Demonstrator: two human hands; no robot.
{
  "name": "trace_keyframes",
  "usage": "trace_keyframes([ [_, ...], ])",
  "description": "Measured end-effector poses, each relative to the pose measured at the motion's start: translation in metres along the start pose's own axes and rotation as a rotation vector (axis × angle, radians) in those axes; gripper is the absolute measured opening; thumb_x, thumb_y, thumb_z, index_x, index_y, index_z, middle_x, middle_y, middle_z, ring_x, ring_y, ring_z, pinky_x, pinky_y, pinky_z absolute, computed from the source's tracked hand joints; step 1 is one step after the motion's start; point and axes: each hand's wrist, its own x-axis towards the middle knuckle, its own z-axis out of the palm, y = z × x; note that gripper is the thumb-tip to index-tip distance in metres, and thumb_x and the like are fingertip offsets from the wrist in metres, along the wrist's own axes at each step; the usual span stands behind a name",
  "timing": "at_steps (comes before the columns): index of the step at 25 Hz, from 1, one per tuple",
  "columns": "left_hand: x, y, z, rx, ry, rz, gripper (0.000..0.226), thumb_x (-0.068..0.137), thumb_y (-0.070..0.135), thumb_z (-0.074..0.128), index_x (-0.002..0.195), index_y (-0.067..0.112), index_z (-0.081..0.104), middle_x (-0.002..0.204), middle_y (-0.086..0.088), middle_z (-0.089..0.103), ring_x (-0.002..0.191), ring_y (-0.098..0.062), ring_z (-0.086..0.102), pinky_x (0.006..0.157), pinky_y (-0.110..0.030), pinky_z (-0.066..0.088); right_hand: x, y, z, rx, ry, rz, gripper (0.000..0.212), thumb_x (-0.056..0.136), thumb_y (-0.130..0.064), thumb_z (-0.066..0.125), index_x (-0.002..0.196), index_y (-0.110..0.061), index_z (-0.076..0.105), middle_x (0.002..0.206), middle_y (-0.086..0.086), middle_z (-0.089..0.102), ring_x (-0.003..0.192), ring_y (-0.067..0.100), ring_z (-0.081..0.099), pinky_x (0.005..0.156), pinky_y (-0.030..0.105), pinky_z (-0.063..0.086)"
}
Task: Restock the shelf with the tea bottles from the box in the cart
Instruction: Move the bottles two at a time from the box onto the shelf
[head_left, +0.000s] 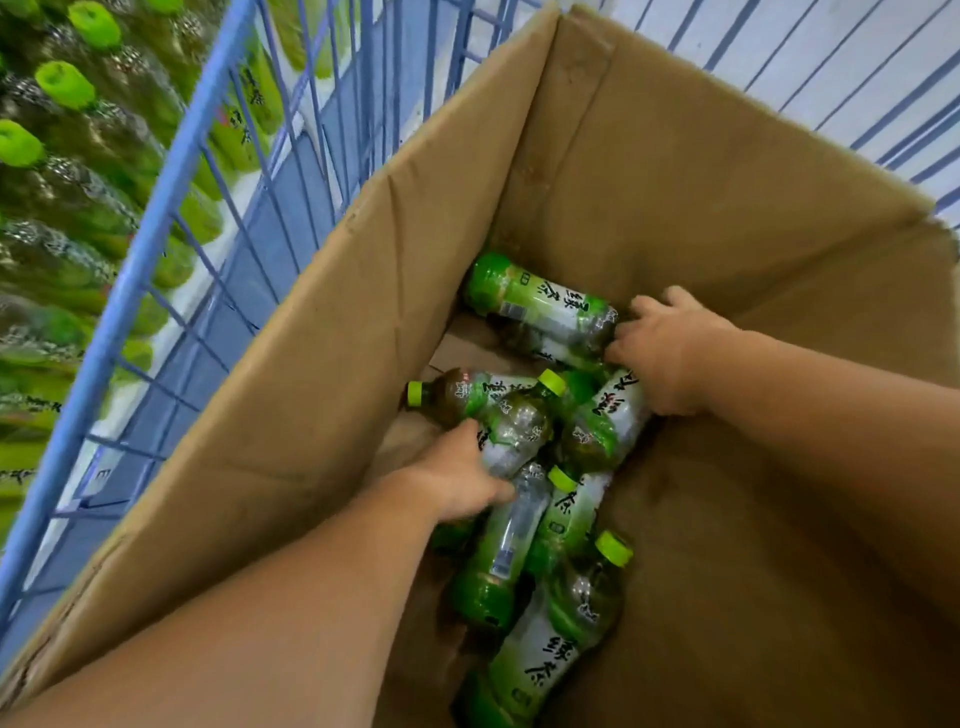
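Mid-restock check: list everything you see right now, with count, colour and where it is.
cardboard box: one, brown, open-topped, inside the cart
cart: one, blue wire, around the box
boxed tea bottles: at least seven, green labels with lime caps, lying jumbled on the box bottom
shelf bottles: many, green with lime caps, in rows beyond the cart's left side
pale surface: white, behind the cart wires at top right
left hand: one, in the box, gripping a bottle in the middle of the pile
right hand: one, in the box, fingers on the far bottle's end; grip unclear
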Motion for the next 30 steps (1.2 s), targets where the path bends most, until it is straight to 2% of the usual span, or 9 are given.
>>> trace_keyframes([
  [4,0.001,-0.01,0.002,0.082,0.06,-0.044,0.059,0.068,0.041,0.086,0.117,0.027,0.056,0.115,0.001,0.066,0.104,-0.024,0.062,0.097,-0.037,0.052,0.006,-0.008,-0.01,-0.113,-0.042,-0.06,0.051,0.09,-0.045,0.062,0.136,-0.024,0.056,0.14,-0.002,0.053,0.131,0.024,0.04,0.103,0.037,0.034],
  [7,-0.009,-0.013,0.0,0.132,0.139,-0.098,0.055,0.062,0.046,0.085,0.106,0.028,0.058,0.106,0.003,0.065,0.099,-0.024,0.063,0.091,-0.036,0.055,0.006,-0.016,-0.013,-0.091,-0.131,-0.085,0.05,0.085,-0.036,0.067,0.132,-0.018,0.059,0.136,0.004,0.053,0.127,0.025,0.045,0.097,0.036,0.04],
  [10,-0.019,-0.013,0.0,0.034,0.222,-0.14,0.071,0.058,0.04,0.089,0.117,0.021,0.056,0.118,-0.002,0.062,0.107,-0.027,0.062,0.094,-0.039,0.055,-0.002,-0.024,-0.026,-0.007,-0.374,-0.046,0.041,0.082,-0.028,0.073,0.119,-0.014,0.063,0.119,0.006,0.057,0.108,0.025,0.058,0.078,0.035,0.049],
  [12,-0.026,-0.014,0.0,-0.06,0.258,-0.148,0.083,0.058,0.037,0.091,0.127,0.018,0.05,0.125,-0.004,0.058,0.114,-0.028,0.06,0.098,-0.038,0.051,-0.008,-0.027,-0.031,0.072,-0.488,-0.021,0.047,0.088,-0.032,0.069,0.129,-0.011,0.061,0.125,0.006,0.059,0.106,0.024,0.061,0.073,0.035,0.048],
  [14,-0.034,-0.014,0.0,-0.14,0.298,-0.186,0.081,0.062,0.037,0.089,0.128,0.015,0.047,0.124,-0.006,0.059,0.113,-0.028,0.06,0.095,-0.034,0.05,-0.022,-0.025,-0.037,0.3,-0.561,0.01,0.057,0.09,-0.042,0.067,0.135,-0.009,0.057,0.133,0.008,0.06,0.107,0.025,0.062,0.076,0.035,0.05],
  [16,-0.04,-0.012,-0.002,-0.214,0.348,-0.242,0.077,0.068,0.036,0.087,0.127,0.009,0.046,0.128,-0.01,0.059,0.116,-0.032,0.06,0.092,-0.034,0.049,-0.035,-0.02,-0.035,0.72,-0.519,0.104,0.056,0.083,-0.047,0.072,0.123,-0.008,0.062,0.119,0.01,0.067,0.1,0.027,0.07,0.079,0.036,0.058],
  [22,-0.046,-0.006,-0.007,-0.29,0.36,-0.259,0.073,0.063,0.041,0.084,0.121,0.01,0.05,0.123,-0.01,0.063,0.111,-0.032,0.063,0.092,-0.037,0.053,-0.037,-0.08,0.005,1.775,-0.423,0.402,0.071,0.065,-0.026,0.09,0.12,0.0,0.053,0.114,0.018,0.069,0.094,0.035,0.073,0.087,0.047,0.06],
  [26,-0.054,0.002,-0.006,-0.272,0.378,-0.239,0.078,0.046,0.048,0.075,0.115,0.015,0.057,0.116,-0.007,0.066,0.107,-0.031,0.065,0.092,-0.041,0.056,-0.025,-0.131,0.029,2.141,-0.389,0.482,0.099,0.028,-0.021,0.096,0.12,-0.007,0.062,0.102,0.021,0.075,0.082,0.038,0.077,0.077,0.059,0.061],
  [30,-0.062,0.003,-0.009,-0.283,0.373,-0.211,0.073,0.056,0.045,0.081,0.116,0.012,0.055,0.117,-0.008,0.065,0.108,-0.031,0.064,0.092,-0.039,0.055,-0.032,-0.154,0.03,2.399,-0.179,0.623,0.068,0.043,-0.013,0.082,0.109,-0.003,0.066,0.094,0.024,0.075,0.077,0.041,0.076,0.07,0.064,0.06],
])
